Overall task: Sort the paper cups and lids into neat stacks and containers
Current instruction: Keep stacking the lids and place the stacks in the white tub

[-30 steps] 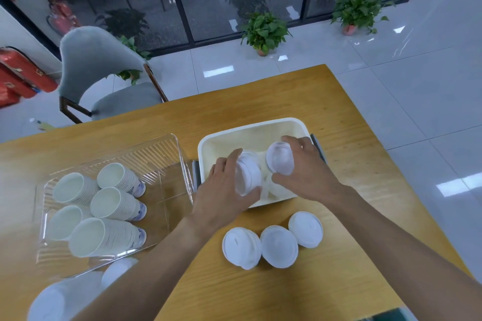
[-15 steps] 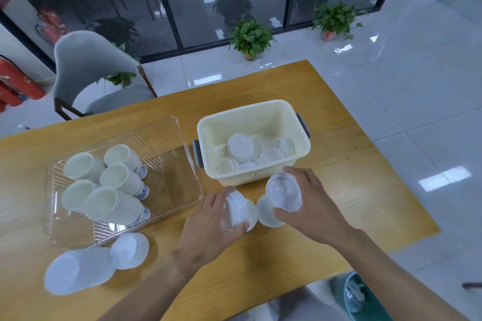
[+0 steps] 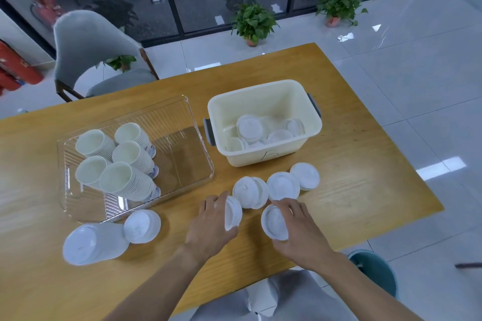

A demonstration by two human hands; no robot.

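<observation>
My left hand [image 3: 208, 227] grips a small stack of white lids [image 3: 233, 213] on edge, just above the wooden table [image 3: 365, 190]. My right hand [image 3: 300, 232] holds another white lid stack [image 3: 273, 221] near the table's front edge. Three lid stacks [image 3: 250, 191] [image 3: 283, 185] [image 3: 305, 176] lie in a row just beyond my hands. The cream bin [image 3: 300, 101] behind them holds several loose lids [image 3: 249, 126]. A clear tray [image 3: 182, 154] at the left holds several stacks of paper cups [image 3: 127, 181] lying on their sides.
At the front left, a long lid stack [image 3: 91, 243] and a shorter one [image 3: 142, 225] lie on the table. A grey chair [image 3: 86, 44] stands behind the table at the left. Potted plants [image 3: 253, 22] stand on the tiled floor. A teal stool [image 3: 375, 268] is at my right.
Both hands have drawn back from the cream bin toward the table's front edge, each carrying its lid stack. The camera view has shifted back with them.
</observation>
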